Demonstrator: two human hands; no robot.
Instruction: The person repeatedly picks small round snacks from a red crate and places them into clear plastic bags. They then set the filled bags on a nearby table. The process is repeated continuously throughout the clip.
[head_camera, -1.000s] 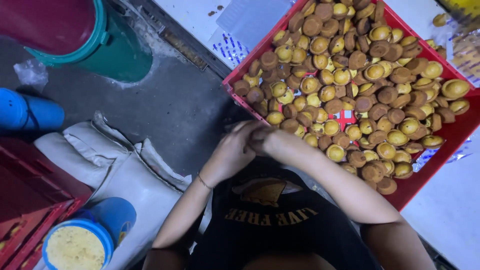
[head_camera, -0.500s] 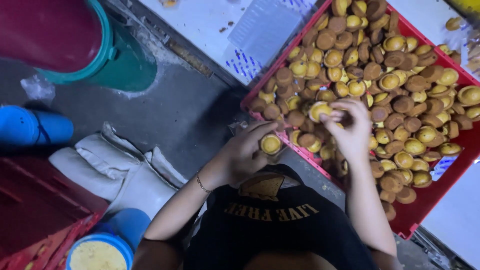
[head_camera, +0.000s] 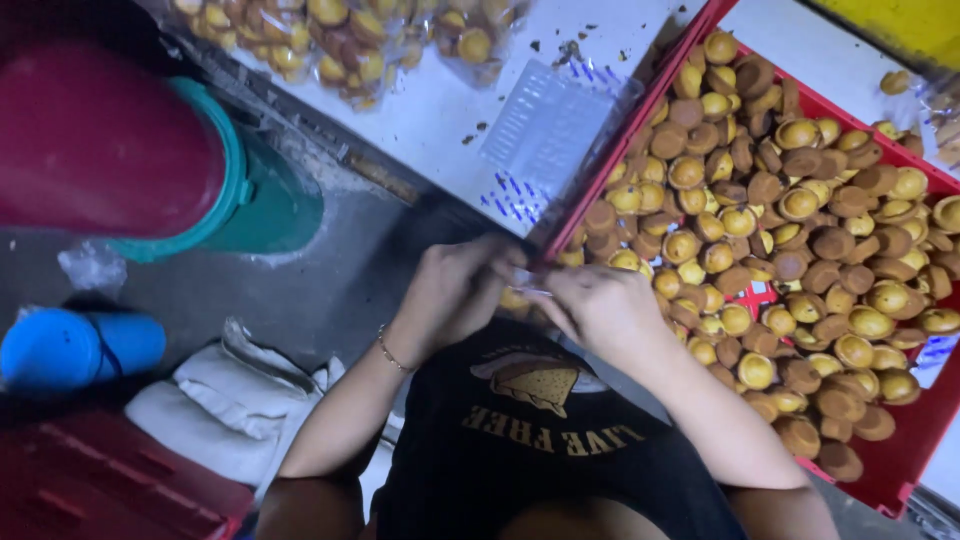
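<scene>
Red crate (head_camera: 905, 470), golden-brown cakes (head_camera: 800, 205), teal bucket (head_camera: 265, 205), blue cylinder (head_camera: 70, 348)

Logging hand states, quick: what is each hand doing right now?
Left hand: fingers curled at the red crate's corner; what it holds cannot be told.
Right hand: closed beside it, contents hidden.

Two hands, left hand (head_camera: 455, 290) and right hand (head_camera: 600, 310); one red crate (head_camera: 900, 470); small round cakes (head_camera: 790, 200) past counting, perhaps a hundred. One teal bucket (head_camera: 270, 200); one blue cylinder (head_camera: 75, 345); one clear plastic tray (head_camera: 550, 125).
</scene>
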